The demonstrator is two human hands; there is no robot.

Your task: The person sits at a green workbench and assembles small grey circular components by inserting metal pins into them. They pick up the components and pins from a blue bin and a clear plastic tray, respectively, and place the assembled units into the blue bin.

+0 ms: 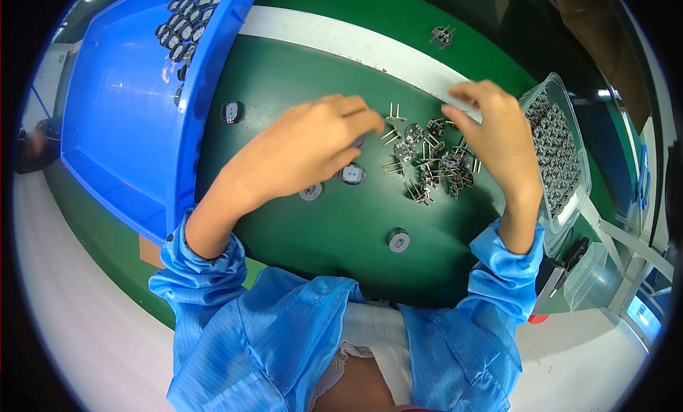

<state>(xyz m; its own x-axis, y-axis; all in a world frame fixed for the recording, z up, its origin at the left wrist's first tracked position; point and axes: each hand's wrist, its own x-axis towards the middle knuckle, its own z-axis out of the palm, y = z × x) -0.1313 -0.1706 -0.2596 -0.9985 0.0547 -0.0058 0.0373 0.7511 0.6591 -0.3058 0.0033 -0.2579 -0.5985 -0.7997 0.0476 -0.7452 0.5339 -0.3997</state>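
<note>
My left hand (313,145) is over the middle of the green work surface, its fingers curled toward the thumb. A bit of a small grey round part (359,141) shows between them. Just beneath it lie a black-rimmed part with a pale face (351,173) and a grey disc (310,192). My right hand (498,127) hovers at the right edge of a loose pile of metal parts with long pins (430,159). Its thumb and forefinger are apart, and nothing shows between them; slight blur softens the fingertips.
At the left stands a blue tray (117,106) with several black-rimmed parts (186,24) in its far corner. A clear box (585,163) full of small metal parts is at the right. One black-rimmed piece (230,112) and a round grey piece (398,240) lie apart. A white strip (341,42) crosses behind.
</note>
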